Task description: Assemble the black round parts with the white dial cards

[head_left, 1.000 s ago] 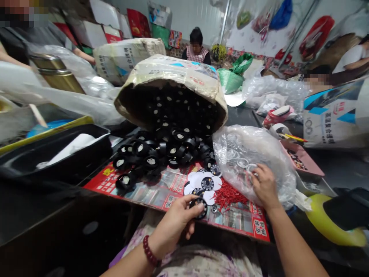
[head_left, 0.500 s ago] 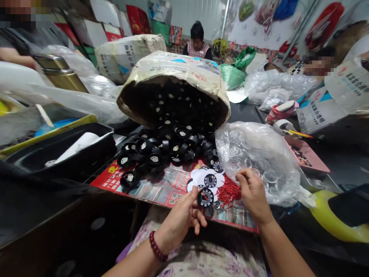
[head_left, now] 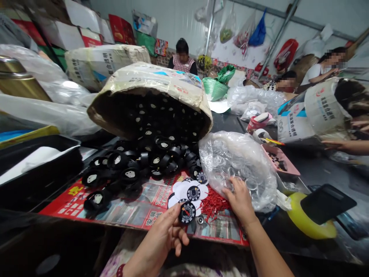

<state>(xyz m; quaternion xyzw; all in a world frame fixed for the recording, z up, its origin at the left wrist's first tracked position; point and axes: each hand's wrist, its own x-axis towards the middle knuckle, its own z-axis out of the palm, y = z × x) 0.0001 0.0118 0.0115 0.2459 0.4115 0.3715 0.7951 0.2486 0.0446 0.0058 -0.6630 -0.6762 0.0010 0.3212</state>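
My left hand (head_left: 165, 234) pinches a small round gauge (head_left: 187, 212) between thumb and fingers. The gauge has a black dial with white marks and a red pointer. My right hand (head_left: 240, 200) is at the near edge of a clear plastic bag (head_left: 259, 169), its fingertips bent around what looks like a clear plastic ring (head_left: 230, 185). Similar clear rings fill the bag. White paper discs with printed dials (head_left: 193, 192) lie just beyond the gauge. Beside them is a heap of small red pointers (head_left: 215, 204). A small metal piece (head_left: 200, 219) rests near the gauge.
Black round cases (head_left: 131, 175) spill from a large sack (head_left: 173, 79) onto the red printed sheet (head_left: 69, 200). A black tray (head_left: 57, 161) stands left, a pink tray (head_left: 288, 165) and yellow tape roll (head_left: 305, 223) right. Other people work behind and at the right.
My right hand has gone from above the red pointers to the near edge of the bag. My left hand still holds the gauge. The camera view has turned right.
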